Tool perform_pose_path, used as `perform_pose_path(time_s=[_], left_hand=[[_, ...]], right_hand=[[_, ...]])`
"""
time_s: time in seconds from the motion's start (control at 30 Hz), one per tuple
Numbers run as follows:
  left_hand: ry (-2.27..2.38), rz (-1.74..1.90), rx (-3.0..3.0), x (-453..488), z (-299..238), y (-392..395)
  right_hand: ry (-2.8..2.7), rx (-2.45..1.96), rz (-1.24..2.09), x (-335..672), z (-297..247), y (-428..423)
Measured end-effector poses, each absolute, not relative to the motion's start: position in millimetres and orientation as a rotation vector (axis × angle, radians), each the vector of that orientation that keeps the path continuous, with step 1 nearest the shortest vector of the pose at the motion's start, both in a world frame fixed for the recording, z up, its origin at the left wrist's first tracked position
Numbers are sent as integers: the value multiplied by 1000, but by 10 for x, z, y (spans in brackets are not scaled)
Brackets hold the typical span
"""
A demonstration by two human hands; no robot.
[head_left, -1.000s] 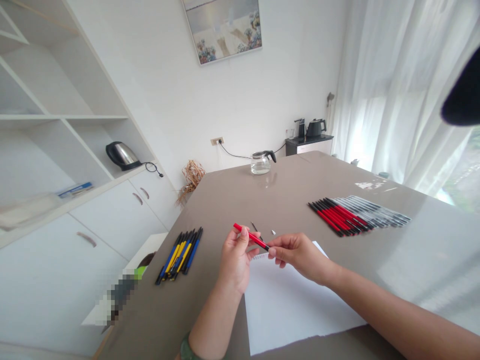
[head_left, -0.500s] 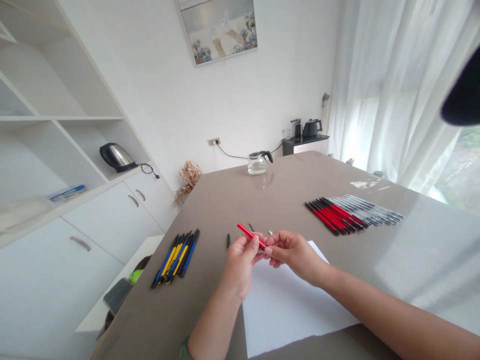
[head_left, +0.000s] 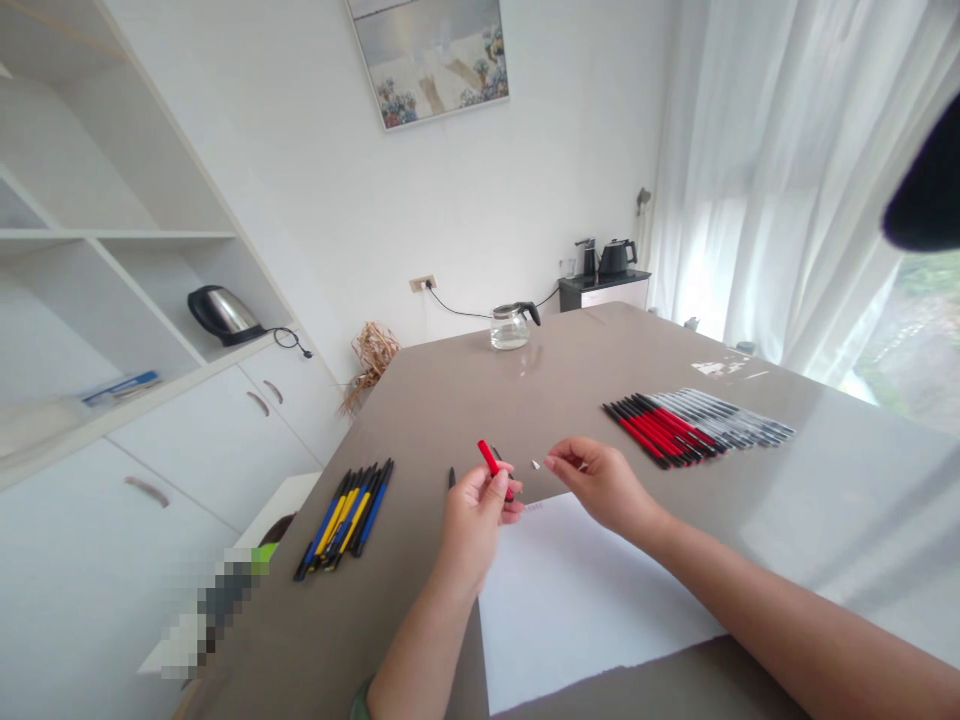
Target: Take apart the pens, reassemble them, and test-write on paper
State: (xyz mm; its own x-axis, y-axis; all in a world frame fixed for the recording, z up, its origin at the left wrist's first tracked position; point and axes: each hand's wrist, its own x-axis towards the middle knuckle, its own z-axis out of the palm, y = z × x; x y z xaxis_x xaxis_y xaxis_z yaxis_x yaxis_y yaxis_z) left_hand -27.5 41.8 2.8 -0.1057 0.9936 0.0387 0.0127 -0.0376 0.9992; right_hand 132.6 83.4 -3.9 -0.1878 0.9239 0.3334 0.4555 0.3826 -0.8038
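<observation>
My left hand (head_left: 480, 510) grips a red pen barrel (head_left: 487, 457) between thumb and fingers, its upper end tilted up and to the left. To the right, my right hand (head_left: 596, 480) is above the far edge of the white paper (head_left: 592, 590), thumb and index finger brought together; whether anything is between them I cannot make out. Just left of those fingertips a small silver pen tip (head_left: 535, 464) lies on the table. A black pen part (head_left: 452, 477) is left of my left hand. Behind that hand a thin dark piece is partly hidden.
Blue and yellow pens (head_left: 345, 520) lie grouped at the left. Red pens (head_left: 667, 430) and clear pens (head_left: 735, 415) form a row at the right. A glass pot (head_left: 510, 327) stands at the table's far edge, and paper scraps (head_left: 720, 368) lie far right.
My right hand has moved away from the red barrel, up and right, to beside the silver tip. My left hand keeps the barrel, now turned more upright. The view has shifted slightly.
</observation>
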Motion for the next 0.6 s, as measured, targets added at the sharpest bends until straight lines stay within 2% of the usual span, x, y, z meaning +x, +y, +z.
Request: perform_pose_path(time_s=[0.1, 0.27, 0.6], left_hand=[[1326, 1327, 1215, -299, 25, 434], [1379, 1294, 1226, -315, 24, 433], [1410, 1259, 1173, -323, -1, 442]], right_hand=[[-1909, -1266, 386, 1447, -107, 1001], [-2242, -1302, 165, 1408, -258, 1116], [-2442, -1272, 68, 1286, -315, 1081]])
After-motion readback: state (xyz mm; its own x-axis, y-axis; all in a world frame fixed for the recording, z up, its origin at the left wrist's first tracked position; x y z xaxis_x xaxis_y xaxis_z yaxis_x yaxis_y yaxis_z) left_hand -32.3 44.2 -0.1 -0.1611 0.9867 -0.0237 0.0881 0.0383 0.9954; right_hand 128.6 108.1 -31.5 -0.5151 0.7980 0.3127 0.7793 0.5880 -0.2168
